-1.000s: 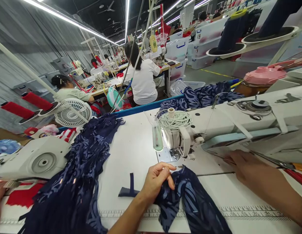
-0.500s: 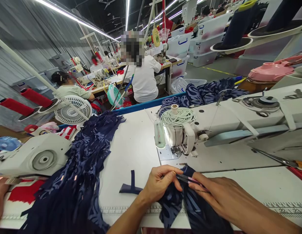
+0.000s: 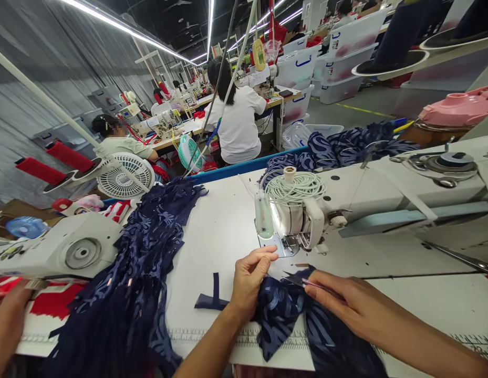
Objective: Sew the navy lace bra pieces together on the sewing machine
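Observation:
My left hand (image 3: 249,281) pinches the near edge of a navy patterned fabric piece (image 3: 283,315) that lies on the white sewing table (image 3: 216,236). My right hand (image 3: 338,304) rests on the same fabric and grips small thread snips (image 3: 297,281) whose tips point left toward my left fingers. Both hands sit just in front of the sewing machine's needle and presser foot (image 3: 291,244).
A long pile of navy fabric (image 3: 141,273) runs down the table's left side, with a small navy strip (image 3: 212,299) beside it. Another machine (image 3: 62,249) and someone's hand (image 3: 7,320) are at far left. A fan (image 3: 123,176) and seated workers are behind.
My right hand came from beside the machine base onto the fabric with the snips. My left hand kept hold of the fabric and shifted slightly. The view tilted a little.

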Demonstrator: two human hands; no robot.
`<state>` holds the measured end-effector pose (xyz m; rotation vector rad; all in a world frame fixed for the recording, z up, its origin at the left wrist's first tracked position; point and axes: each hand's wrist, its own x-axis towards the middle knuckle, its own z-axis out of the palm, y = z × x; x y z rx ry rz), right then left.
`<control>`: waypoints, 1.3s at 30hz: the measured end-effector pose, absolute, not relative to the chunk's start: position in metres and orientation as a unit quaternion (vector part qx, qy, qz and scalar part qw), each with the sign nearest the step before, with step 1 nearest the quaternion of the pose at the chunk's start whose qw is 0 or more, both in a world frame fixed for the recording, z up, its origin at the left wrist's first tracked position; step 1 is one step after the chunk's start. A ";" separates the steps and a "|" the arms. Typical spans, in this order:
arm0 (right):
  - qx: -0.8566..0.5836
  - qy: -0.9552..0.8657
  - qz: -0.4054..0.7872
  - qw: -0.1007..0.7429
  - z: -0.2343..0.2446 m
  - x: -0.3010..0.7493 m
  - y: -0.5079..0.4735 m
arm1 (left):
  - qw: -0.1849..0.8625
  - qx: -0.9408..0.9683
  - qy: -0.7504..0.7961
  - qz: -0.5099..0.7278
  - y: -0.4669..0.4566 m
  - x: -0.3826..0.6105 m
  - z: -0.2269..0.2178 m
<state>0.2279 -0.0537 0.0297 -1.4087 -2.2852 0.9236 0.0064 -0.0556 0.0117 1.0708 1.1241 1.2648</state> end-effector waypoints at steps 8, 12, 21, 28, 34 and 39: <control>-0.476 -0.840 0.232 0.118 0.027 0.206 -0.042 | 0.539 0.453 0.430 0.565 -0.056 0.005 0.009; -0.561 -0.824 0.059 0.064 0.004 0.248 -0.034 | 0.540 0.343 0.446 0.626 -0.049 0.001 0.008; -0.565 -0.800 -0.135 0.148 -0.002 0.315 -0.026 | 0.485 0.642 0.481 0.348 -0.057 0.001 0.022; -0.376 -0.853 0.280 0.228 0.015 0.250 -0.038 | 0.427 0.659 0.525 0.330 -0.052 -0.004 0.036; -0.401 -0.743 0.485 0.228 0.035 0.224 -0.046 | 0.122 0.752 0.563 0.320 -0.091 0.000 0.074; -0.376 -0.723 0.516 0.264 0.049 0.216 -0.057 | 0.167 0.773 0.523 0.318 -0.105 0.017 0.080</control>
